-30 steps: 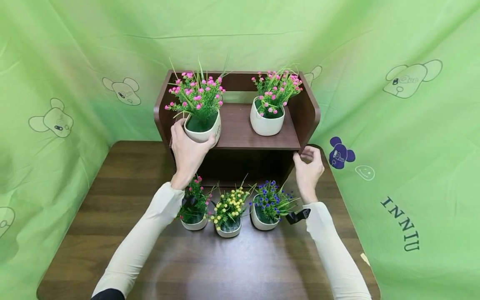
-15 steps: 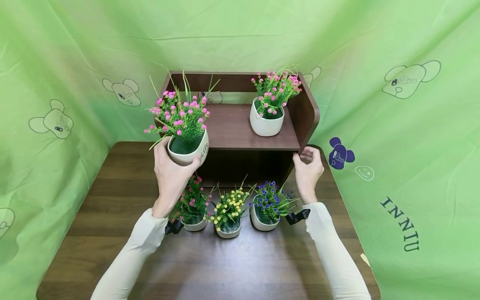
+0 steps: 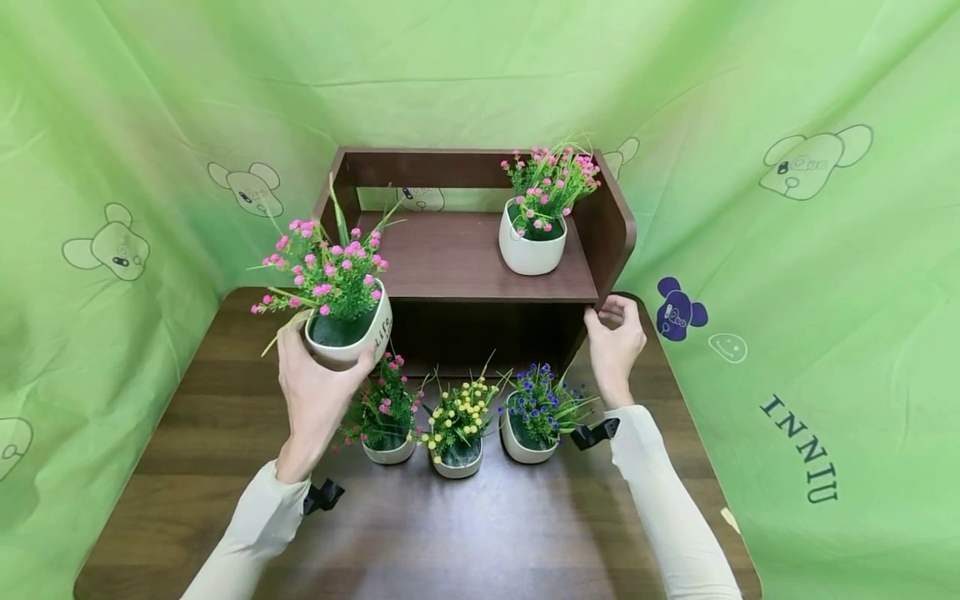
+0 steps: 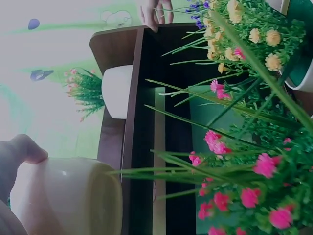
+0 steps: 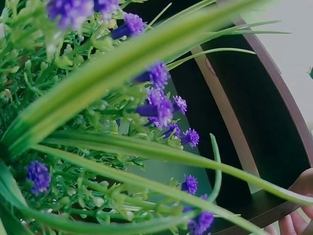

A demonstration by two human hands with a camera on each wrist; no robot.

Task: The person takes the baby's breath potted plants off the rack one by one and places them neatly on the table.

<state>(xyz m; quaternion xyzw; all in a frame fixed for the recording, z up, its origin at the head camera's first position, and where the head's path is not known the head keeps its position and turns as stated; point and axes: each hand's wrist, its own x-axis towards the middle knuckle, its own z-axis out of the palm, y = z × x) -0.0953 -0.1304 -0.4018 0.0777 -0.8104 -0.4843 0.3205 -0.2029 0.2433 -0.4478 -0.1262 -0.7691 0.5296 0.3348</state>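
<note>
My left hand (image 3: 318,392) grips the white pot of a potted plant (image 3: 341,292) with pink flowers, thumb on its "Life" side. It hangs in the air before the left end of a dark brown wooden shelf (image 3: 457,258). In the left wrist view the pot's pale base (image 4: 68,196) shows beside my thumb. My right hand (image 3: 617,346) holds the shelf's right side panel, its thumb at the front edge and its fingers curled behind. In the right wrist view my right hand (image 5: 299,215) is partly cut off by the frame's edge.
A second pink potted plant (image 3: 532,242) stands on the upper board's right. Before the shelf, a row of pots stands on the wooden table (image 3: 480,542): dark pink flowers (image 3: 388,450), yellow flowers (image 3: 457,462) and blue-purple flowers (image 3: 528,442). Green curtains (image 3: 480,75) surround the table.
My left hand has moved the pink potted plant from over the upper board's left end to the left, toward me and off the shelf. My right hand has kept its place on the side panel.
</note>
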